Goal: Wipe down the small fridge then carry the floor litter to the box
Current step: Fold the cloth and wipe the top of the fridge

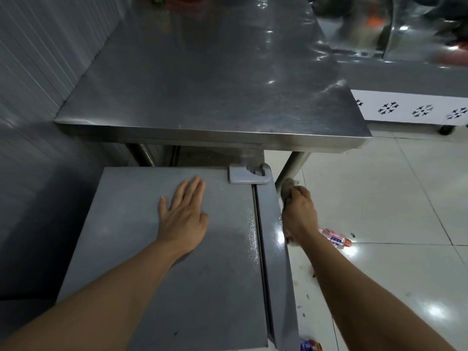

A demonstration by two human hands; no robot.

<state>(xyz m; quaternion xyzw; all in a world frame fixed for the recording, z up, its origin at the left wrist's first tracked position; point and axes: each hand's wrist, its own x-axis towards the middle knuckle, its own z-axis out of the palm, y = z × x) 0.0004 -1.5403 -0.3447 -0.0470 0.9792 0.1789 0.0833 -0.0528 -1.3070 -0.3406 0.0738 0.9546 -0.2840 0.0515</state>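
The small grey fridge (141,274) stands below me, seen from above, its door (274,249) along the right side. My left hand (183,214) rests flat on the fridge top, fingers straight. My right hand (298,211) grips a grey rag (288,184) and presses it against the front of the door near its top edge. On the white floor tiles lies an empty plastic bottle (335,238) with a pink tint, just right of my right wrist. A colourful wrapper (310,345) lies on the floor at the foot of the fridge. No box is in view.
A steel table (202,97) stands right behind the fridge, its leg (291,168) close to my right hand. A ribbed wall (38,72) runs along the left. A white panel with snowflake marks (415,107) is at the right. Small dark scraps (304,304) dot the floor.
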